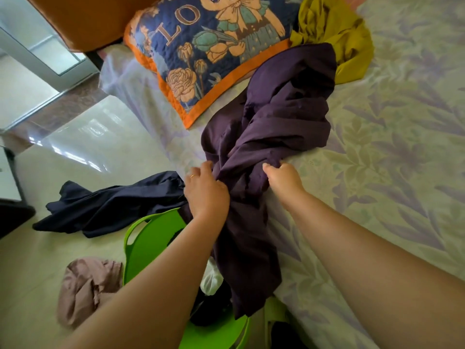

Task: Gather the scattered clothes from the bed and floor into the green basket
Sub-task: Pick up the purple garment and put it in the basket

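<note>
Fingers (201,170) of the left hand (205,190) curl into the bunched purple garment (271,122), and the right hand (284,178) pinches a fold of the same cloth just beside it at three o'clock. From largest down: the bed (390,147), under a leaf-print sheet, fills the right half; the purple garment, dark, thin and heavily creased, runs from the patterned pillow (206,51) at twelve o'clock down over the bed's edge, its lower end hanging over the green basket (151,238) at six o'clock. The step in hand looks like drawing this piece off the bed into the basket, which already holds a little dark and white cloth. Next, I judge, both hands must gather the trailing upper part so none snags, then drop it in. Left to collect: the mustard garment (347,34) at one o'clock, the navy garment (113,205) on the floor (88,152) at nine o'clock, and the small pink garment (85,285) at seven o'clock.
</note>
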`<state>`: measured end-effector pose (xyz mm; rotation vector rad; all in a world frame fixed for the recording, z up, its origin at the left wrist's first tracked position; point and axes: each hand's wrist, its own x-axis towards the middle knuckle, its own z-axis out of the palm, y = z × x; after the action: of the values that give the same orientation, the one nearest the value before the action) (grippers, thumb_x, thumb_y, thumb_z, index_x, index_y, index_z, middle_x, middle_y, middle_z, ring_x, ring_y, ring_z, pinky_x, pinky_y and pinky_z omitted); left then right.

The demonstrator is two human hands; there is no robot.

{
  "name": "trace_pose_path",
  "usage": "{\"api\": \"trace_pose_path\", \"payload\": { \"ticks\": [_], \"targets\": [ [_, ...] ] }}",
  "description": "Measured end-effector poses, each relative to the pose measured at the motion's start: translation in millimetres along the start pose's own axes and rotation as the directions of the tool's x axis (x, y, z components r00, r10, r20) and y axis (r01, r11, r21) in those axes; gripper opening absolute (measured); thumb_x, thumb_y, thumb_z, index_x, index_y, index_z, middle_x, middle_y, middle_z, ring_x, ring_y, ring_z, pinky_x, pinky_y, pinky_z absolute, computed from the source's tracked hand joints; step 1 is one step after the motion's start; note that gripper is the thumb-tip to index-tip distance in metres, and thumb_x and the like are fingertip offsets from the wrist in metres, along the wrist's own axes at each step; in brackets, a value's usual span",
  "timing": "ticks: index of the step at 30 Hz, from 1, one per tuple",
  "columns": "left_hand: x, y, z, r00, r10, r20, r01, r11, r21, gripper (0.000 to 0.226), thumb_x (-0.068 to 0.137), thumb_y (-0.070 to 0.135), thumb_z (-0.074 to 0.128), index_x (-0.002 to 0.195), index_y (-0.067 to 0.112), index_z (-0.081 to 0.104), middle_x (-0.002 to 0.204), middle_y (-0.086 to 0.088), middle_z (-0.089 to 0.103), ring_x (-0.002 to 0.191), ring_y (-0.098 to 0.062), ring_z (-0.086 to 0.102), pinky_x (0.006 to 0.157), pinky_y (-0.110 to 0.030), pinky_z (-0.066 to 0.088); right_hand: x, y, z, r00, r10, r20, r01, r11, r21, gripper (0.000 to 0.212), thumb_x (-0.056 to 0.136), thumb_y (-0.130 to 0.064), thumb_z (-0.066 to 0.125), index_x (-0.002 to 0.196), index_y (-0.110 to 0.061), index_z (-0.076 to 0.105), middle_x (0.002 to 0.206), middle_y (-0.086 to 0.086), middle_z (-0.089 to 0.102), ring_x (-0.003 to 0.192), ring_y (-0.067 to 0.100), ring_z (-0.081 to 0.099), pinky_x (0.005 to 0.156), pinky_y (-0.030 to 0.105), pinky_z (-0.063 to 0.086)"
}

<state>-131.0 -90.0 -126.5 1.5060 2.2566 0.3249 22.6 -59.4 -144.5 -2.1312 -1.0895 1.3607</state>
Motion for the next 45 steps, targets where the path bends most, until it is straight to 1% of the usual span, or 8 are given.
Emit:
{"api": "trace_pose_path", "payload": {
  "ticks": [4, 7, 13, 18, 27, 35, 40, 45],
  "targets": [
    [-41, 1, -9, 0.883, 0.415, 0.220, -0.382, 0.907, -0.177, 0.071, 0.083, 0.027, 0.064, 0.145, 0.020, 0.030, 0.138, -0.003, 0.044, 0.125, -0.023, 0.047, 0.098, -0.034, 0.044, -46, -25, 12, 0.992, -0.098, -0.076, 0.082, 0.977, -0.195, 0.036, 0.092, -0.038, 0.049, 0.104, -0.010, 0.068, 0.108, 0.016, 0.069, 0.107, 0.036, 0.060, 0.098, 0.039, 0.043],
    [-58, 7, -16, 0.936, 0.253, 0.245, -0.163, 0.927, -0.336, 0.092, 0.077, 0.035, 0.071, 0.150, 0.026, 0.016, 0.142, -0.001, 0.046, 0.129, -0.018, 0.047, 0.101, -0.034, 0.045, -77, -40, 17, 0.981, -0.190, -0.024, 0.188, 0.980, -0.067, 0.035, 0.088, -0.038, 0.056, 0.098, -0.008, 0.070, 0.103, 0.015, 0.071, 0.103, 0.034, 0.062, 0.096, 0.042, 0.047],
    [-45, 6, -100, 0.955, 0.120, 0.271, 0.058, 0.821, -0.568, 0.029, 0.092, 0.009, 0.051, 0.113, 0.021, 0.067, 0.103, -0.003, 0.072, 0.093, -0.019, 0.067, 0.077, -0.027, 0.052, -140, -74, -5, 0.900, -0.426, 0.094, 0.420, 0.904, 0.076, 0.052, 0.076, -0.069, 0.058, 0.087, -0.019, 0.069, 0.097, 0.005, 0.069, 0.097, 0.020, 0.064, 0.093, 0.045, 0.049],
    [-58, 13, -207, 0.920, 0.346, 0.182, -0.227, 0.853, -0.470, 0.030, 0.093, 0.000, 0.051, 0.115, 0.011, 0.068, 0.100, 0.000, 0.066, 0.096, -0.012, 0.057, 0.067, -0.004, 0.041, -184, -123, -38, 0.859, -0.504, 0.088, 0.473, 0.848, 0.237, 0.034, 0.095, -0.014, 0.051, 0.125, -0.029, 0.051, 0.131, 0.000, 0.047, 0.113, 0.013, 0.051, 0.100, 0.032, 0.043],
    [-93, 29, -373, 0.949, 0.306, 0.077, -0.197, 0.765, -0.614, 0.030, 0.100, 0.019, 0.048, 0.128, 0.016, 0.057, 0.122, -0.008, 0.062, 0.114, -0.023, 0.058, 0.101, -0.038, 0.047, -270, -184, -24, 0.821, -0.557, 0.122, 0.570, 0.800, -0.184, 0.014, 0.087, -0.020, 0.060, 0.099, -0.015, 0.063, 0.093, 0.012, 0.067, 0.090, 0.035, 0.062, 0.067, 0.037, 0.044],
    [-117, 3, -471, 0.990, 0.025, -0.140, -0.133, 0.517, -0.846, 0.033, 0.100, 0.028, 0.049, 0.130, 0.017, 0.054, 0.103, 0.002, 0.062, 0.100, -0.020, 0.058, 0.087, -0.033, 0.048, -319, -228, -48, 0.865, -0.487, -0.117, 0.295, 0.684, -0.667, 0.032, 0.092, -0.024, 0.043, 0.112, -0.014, 0.065, 0.110, 0.011, 0.067, 0.105, 0.032, 0.062, 0.085, 0.040, 0.045],
    [-123, -34, -479, 0.981, -0.042, -0.190, -0.098, 0.740, -0.666, 0.037, 0.100, 0.035, 0.043, 0.125, 0.012, 0.058, 0.107, -0.009, 0.066, 0.097, -0.027, 0.063, 0.088, -0.040, 0.053, -343, -283, -82, 0.954, -0.278, -0.110, 0.162, 0.791, -0.590, 0.043, 0.091, -0.014, 0.042, 0.132, -0.006, 0.053, 0.133, 0.016, 0.054, 0.119, 0.034, 0.054, 0.093, 0.039, 0.047],
    [-133, -35, -476, 0.927, -0.362, -0.099, 0.140, 0.577, -0.805, 0.027, 0.097, 0.031, 0.047, 0.111, 0.012, 0.058, 0.091, -0.008, 0.061, 0.085, -0.029, 0.060, 0.080, -0.040, 0.053, -383, -328, -82, 0.987, -0.150, 0.061, 0.150, 0.989, 0.006, 0.030, 0.100, -0.017, 0.027, 0.109, -0.003, 0.053, 0.074, 0.014, 0.060, 0.049, 0.021, 0.058, 0.038, 0.024, 0.049]
  ]
}}
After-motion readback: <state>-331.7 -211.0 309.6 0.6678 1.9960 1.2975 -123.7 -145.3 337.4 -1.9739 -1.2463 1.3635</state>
